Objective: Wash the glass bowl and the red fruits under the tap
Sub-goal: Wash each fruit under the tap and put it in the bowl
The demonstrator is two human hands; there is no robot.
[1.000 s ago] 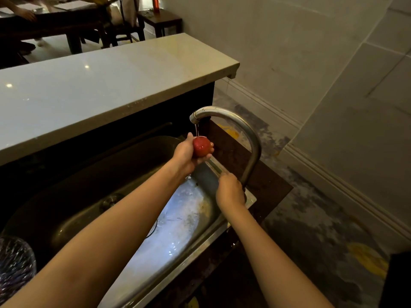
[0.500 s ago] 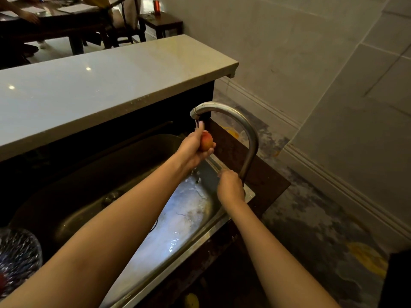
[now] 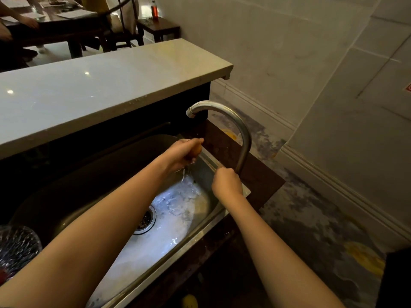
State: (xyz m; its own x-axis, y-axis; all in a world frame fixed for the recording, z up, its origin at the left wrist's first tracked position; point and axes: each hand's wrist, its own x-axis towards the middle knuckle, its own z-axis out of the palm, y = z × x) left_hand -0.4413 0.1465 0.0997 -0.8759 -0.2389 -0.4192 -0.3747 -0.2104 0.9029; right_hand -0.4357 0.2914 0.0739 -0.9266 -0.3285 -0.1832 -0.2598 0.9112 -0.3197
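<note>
Red fruit lowered from just under the spout a second ago to well below it now, over the far right corner of the sink; mostly hidden, only an orange-red edge showing. Clenched around it, the left hand, water dripping beneath. Closed on the base of the tap, the right hand. No stream visible at the spout, so probably rinse finished. Glass bowl at the near left edge.
</note>
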